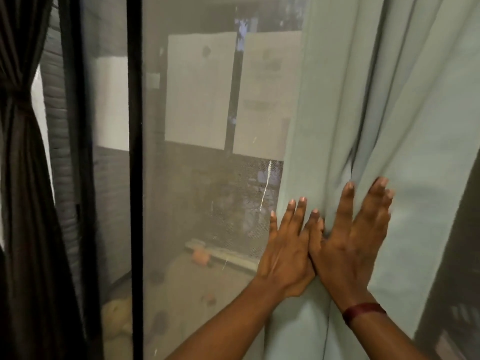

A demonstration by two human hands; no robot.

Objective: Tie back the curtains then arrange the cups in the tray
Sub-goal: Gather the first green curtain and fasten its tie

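Observation:
A pale green curtain hangs on the right half of the view, in loose folds. My left hand lies flat with straight fingers against the curtain's left edge. My right hand presses flat on the cloth just beside it, fingers spread, a dark red band on its wrist. The two hands touch at the thumbs, with a fold of cloth bunched between them. A dark curtain at the far left is gathered and tied at its middle. No cups or tray are in view.
A mesh-screened window with a black vertical frame bar fills the middle. Behind the screen are a ledge and blurred outdoor shapes. A dark piece of furniture stands at the right edge behind the green curtain.

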